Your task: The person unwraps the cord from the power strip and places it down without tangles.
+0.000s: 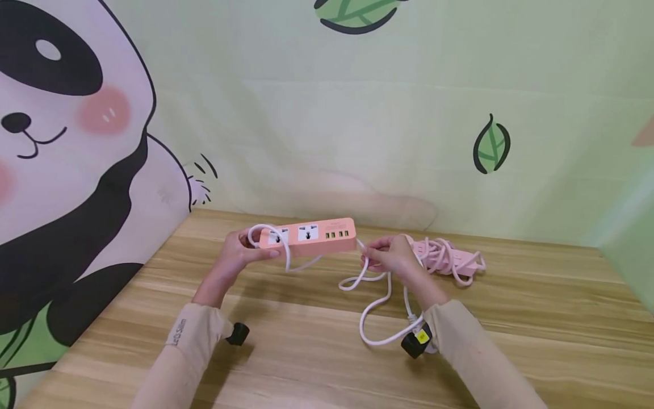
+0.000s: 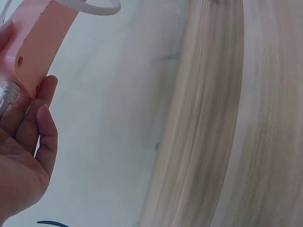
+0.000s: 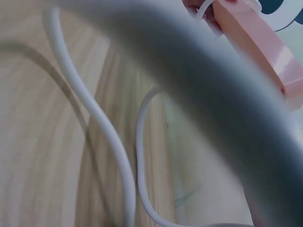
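Note:
In the head view my left hand (image 1: 236, 253) grips the left end of a salmon-pink power strip (image 1: 327, 245), raised above the table with its sockets and USB ports showing. Its white cord (image 1: 375, 342) loops over the left end and trails down in bends to the right. Thumb and fingers of my right hand (image 1: 398, 258) pinch that cord near the strip's right end. The left wrist view has the left hand (image 2: 26, 151) around the strip's end (image 2: 47, 47), where the cord enters. A blurred pale band crosses the right wrist view before the cord (image 3: 106, 125).
Behind my right hand lies a second, lighter pink power strip (image 1: 467, 266), wrapped in its own cord. The wooden table (image 1: 306, 358) meets a green printed backdrop (image 1: 286, 142) at its far edge. A black wrist device (image 1: 416, 341) partly covers a white cord end.

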A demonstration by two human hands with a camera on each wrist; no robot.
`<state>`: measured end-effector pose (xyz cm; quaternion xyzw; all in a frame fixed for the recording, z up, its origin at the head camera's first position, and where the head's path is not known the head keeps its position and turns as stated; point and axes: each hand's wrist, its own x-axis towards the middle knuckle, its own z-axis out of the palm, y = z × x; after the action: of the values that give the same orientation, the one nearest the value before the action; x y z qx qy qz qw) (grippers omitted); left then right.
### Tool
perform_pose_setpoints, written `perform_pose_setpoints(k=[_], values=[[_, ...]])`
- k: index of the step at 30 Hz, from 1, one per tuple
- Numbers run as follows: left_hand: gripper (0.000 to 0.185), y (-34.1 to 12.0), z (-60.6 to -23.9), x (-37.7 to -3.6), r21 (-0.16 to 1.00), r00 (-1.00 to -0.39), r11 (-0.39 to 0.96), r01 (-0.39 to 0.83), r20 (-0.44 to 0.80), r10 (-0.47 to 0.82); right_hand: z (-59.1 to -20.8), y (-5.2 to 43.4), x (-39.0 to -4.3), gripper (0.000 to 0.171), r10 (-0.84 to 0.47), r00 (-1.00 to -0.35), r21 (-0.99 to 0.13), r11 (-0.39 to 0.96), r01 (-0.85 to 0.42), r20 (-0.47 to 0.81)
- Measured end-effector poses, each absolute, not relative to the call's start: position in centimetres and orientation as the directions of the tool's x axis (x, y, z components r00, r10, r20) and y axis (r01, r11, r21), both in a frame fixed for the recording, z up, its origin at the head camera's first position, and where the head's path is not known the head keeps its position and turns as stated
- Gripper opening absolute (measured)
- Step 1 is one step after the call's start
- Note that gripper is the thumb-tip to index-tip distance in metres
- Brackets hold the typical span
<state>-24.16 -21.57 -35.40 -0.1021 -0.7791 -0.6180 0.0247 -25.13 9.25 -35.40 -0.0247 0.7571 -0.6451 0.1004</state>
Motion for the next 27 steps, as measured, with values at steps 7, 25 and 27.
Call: perform_pose_setpoints(k=[7, 25, 27], values=[[0.050, -21.7, -35.5, -24.5, 0.962, -0.987, 0.227, 0.153, 0.139, 0.077, -35.8, 9.3, -24.6, 0.025, -0.187, -0.978, -0.981, 0.185, 0.053, -0.088], [0.049, -21.9, -35.8, -25.0, 0.948, -0.996, 0.306, 0.092, 0.090, 0.023, -35.2, 9.7, -23.3, 0.026, -0.233, -0.972, -0.987, 0.161, 0.005, -0.043], [0.049, -21.9, -35.9, -25.1, 0.947, -0.996, 0.308, 0.089, 0.086, 0.023, -34.8, 9.6, -23.3, 0.027, -0.231, -0.972, -0.988, 0.152, 0.006, -0.042]])
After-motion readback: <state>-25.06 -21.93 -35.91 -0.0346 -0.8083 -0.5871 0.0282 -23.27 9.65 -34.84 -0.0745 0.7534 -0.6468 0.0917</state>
